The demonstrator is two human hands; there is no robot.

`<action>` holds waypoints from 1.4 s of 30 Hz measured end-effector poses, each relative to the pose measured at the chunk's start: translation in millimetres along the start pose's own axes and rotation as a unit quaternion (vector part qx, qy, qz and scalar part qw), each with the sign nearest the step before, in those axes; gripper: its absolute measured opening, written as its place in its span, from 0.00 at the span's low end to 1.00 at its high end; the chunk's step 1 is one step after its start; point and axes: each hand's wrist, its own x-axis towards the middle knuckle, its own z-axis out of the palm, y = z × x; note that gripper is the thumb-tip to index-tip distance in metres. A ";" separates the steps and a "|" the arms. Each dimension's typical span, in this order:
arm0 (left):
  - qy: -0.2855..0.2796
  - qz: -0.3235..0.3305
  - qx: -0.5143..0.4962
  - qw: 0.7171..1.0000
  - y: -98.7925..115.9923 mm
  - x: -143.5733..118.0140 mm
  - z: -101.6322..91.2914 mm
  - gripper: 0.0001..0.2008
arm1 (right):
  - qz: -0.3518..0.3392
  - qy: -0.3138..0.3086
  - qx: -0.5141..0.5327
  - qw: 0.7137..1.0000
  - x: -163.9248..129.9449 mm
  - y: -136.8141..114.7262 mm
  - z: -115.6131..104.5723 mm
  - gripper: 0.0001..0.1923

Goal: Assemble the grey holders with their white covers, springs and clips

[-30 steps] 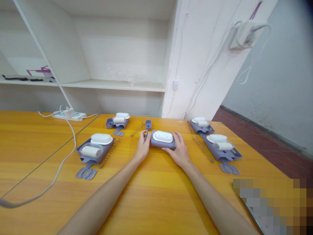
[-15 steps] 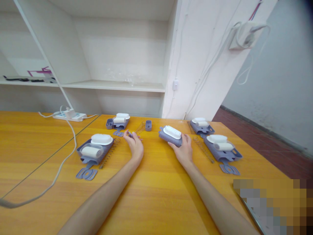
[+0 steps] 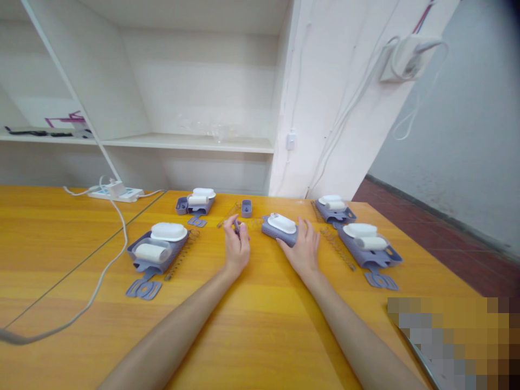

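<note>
Grey tray with white brush sits on table under right hand, fingers curled on its near edge, long axis left-right. Left hand just left, pinching small grey piece. Spring lies between hands.

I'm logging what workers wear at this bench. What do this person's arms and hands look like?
Both forearms are bare up to the bottom edge of the picture, with no sleeves in view. The left hand and right hand wear no gloves; no watch, ring or bracelet shows.
</note>
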 end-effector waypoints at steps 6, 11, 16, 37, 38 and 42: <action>-0.145 0.047 -0.056 0.987 6.6 -13.1 -0.7 0.20 | -0.187 0.018 0.033 0.982 -5.6 -17.8 -12.1 0.17; -0.100 -0.014 -0.088 0.991 4.4 1.2 -5.1 0.20 | -0.125 0.018 0.139 0.982 -5.6 -2.4 -0.2 0.12; -0.048 -0.016 0.182 0.982 -18.6 25.0 -7.7 0.18 | -0.073 0.065 0.156 0.983 -3.0 2.7 0.8 0.11; -0.205 0.007 0.534 0.820 -28.9 38.9 19.5 0.19 | -0.099 0.041 0.142 0.984 -2.2 -6.6 -8.7 0.10; -0.202 0.014 0.531 0.823 -28.8 38.1 17.5 0.19 | -0.100 0.036 0.141 0.984 -1.9 -6.2 -8.9 0.11; -0.213 0.035 0.510 0.833 -26.4 34.6 7.8 0.18 | -0.102 0.032 0.145 0.984 -1.2 -3.2 -6.0 0.12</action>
